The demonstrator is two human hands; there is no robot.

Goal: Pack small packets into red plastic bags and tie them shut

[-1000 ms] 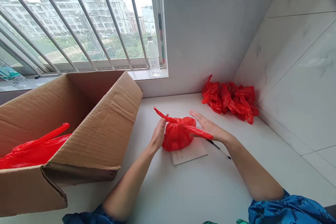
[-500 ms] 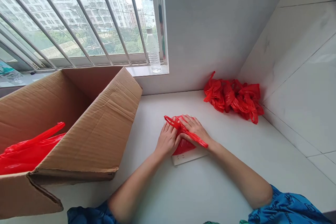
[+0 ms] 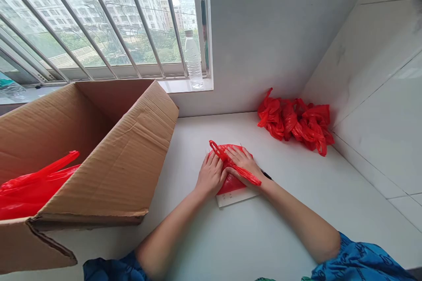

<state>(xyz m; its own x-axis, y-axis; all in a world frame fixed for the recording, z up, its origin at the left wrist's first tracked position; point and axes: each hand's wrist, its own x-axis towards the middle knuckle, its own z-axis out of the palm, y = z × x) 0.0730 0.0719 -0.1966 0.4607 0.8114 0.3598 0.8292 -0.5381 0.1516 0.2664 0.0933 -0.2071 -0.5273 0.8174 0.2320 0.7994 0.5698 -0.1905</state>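
A red plastic bag (image 3: pixel 229 185) lies bunched on the white surface, its knotted loops sticking up between my hands. My left hand (image 3: pixel 210 173) rests flat on the bag's left side, fingers stretched out. On the right side, my right hand (image 3: pixel 244 163) presses down with its fingers spread. Under the bag, the edge of a flat white item (image 3: pixel 234 198) with small markings shows; what it is I cannot tell. A thin black object (image 3: pixel 266 174) pokes out beside my right wrist, mostly hidden.
An open cardboard box (image 3: pixel 112 175) with a red plastic bag (image 3: pixel 29 189) inside stands at left. Several crumpled red bags (image 3: pixel 293 120) lie by the wall at right. A clear bottle (image 3: pixel 194 61) stands on the windowsill (image 3: pixel 178 86) behind.
My right hand has shifted slightly, and more of the red bag shows spread beyond my fingers. The thin black object now shows beside my right wrist.
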